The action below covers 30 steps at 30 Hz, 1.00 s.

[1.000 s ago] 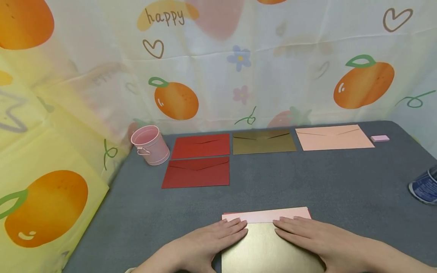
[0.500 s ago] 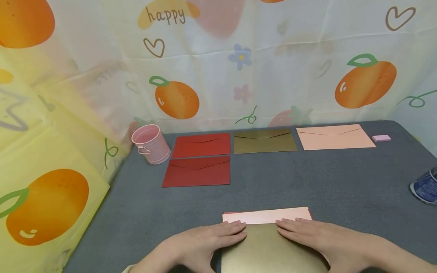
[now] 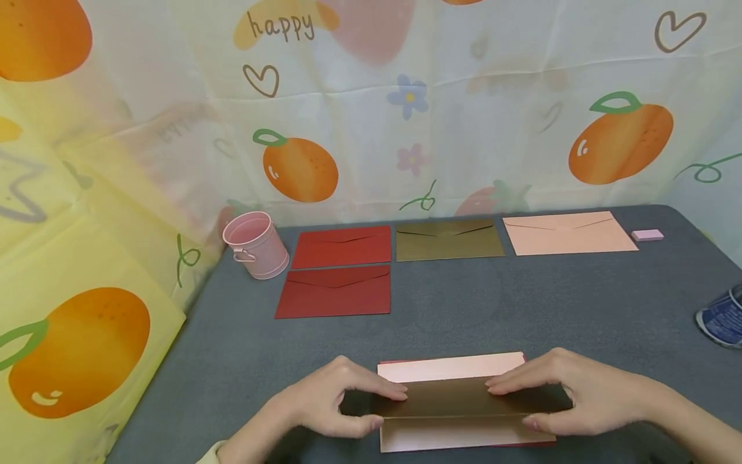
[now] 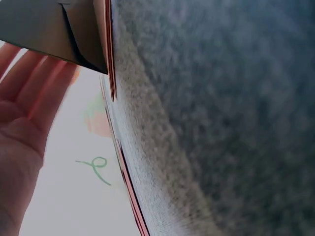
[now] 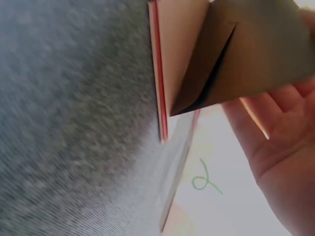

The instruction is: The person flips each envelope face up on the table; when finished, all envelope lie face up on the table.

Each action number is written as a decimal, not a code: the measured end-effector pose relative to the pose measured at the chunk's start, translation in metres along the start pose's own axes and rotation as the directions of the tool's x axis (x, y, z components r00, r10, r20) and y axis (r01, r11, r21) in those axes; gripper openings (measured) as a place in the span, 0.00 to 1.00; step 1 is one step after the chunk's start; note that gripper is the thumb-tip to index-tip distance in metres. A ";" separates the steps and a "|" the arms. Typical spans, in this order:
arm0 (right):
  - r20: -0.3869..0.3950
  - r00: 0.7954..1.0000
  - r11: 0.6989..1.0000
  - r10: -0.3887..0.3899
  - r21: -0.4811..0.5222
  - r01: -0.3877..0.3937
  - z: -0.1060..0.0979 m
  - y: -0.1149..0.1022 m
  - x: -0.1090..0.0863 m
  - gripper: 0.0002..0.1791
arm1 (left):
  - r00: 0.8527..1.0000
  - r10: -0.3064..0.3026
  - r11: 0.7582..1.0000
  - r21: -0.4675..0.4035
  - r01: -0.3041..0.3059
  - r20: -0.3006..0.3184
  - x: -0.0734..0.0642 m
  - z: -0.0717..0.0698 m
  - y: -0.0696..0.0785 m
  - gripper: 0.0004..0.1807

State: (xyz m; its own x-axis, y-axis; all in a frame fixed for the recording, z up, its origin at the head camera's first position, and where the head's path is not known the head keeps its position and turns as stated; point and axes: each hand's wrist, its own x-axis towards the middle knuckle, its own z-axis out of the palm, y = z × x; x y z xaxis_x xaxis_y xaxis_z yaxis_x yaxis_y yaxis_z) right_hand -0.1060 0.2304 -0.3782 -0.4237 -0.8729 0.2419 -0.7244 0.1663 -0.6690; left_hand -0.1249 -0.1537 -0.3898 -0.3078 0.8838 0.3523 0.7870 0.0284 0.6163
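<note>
Both hands pinch a gold envelope (image 3: 446,396), thumbs at its near edge and fingers spread over its upper face. The left hand (image 3: 324,399) has its left side and the right hand (image 3: 588,393) its right side. That near edge is raised, so the envelope slopes up from a stack at the front of the table. Directly beneath is a pale pink envelope (image 3: 452,439), showing in front and behind, with red edges (image 5: 159,73) poking out below it. In both wrist views the gold envelope's flap side (image 4: 44,29) faces down, its flap standing slightly away.
Along the back lie a red envelope (image 3: 342,256), a gold-brown envelope (image 3: 449,245) and a peach envelope (image 3: 570,234), with a darker red envelope (image 3: 336,299) in front. A pink bucket (image 3: 257,248) stands left, a small pink block (image 3: 647,235) and a blue tin (image 3: 723,319) right.
Earlier both hands lay flat on the gold envelope over the stack. Now they grip its near edge and have lifted that edge, baring pink below.
</note>
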 end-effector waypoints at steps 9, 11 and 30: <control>-0.268 0.963 1.000 -0.015 -0.026 0.008 -0.006 0.011 0.008 0.20 | 0.933 -0.083 0.996 -0.063 0.065 -0.351 0.006 -0.006 -0.013 0.08; -0.302 0.952 0.999 0.046 -0.013 -0.052 -0.006 0.009 0.010 0.18 | 0.905 -0.134 0.990 -0.098 0.103 -0.404 0.009 -0.007 -0.016 0.08; 0.024 0.977 0.840 0.210 0.507 -0.193 0.014 0.005 0.066 0.11 | 0.760 -0.624 0.685 -0.597 0.419 -0.183 0.080 -0.013 -0.018 0.10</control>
State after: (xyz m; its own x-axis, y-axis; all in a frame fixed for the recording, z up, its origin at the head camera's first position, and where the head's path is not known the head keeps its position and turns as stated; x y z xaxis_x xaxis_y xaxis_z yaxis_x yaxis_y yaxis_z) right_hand -0.1302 0.1675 -0.3754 -0.5529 -0.8295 0.0792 -0.2509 0.0751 -0.9651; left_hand -0.1709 -0.0897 -0.3635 -0.8226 0.5685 0.0119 0.0908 0.1107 0.9897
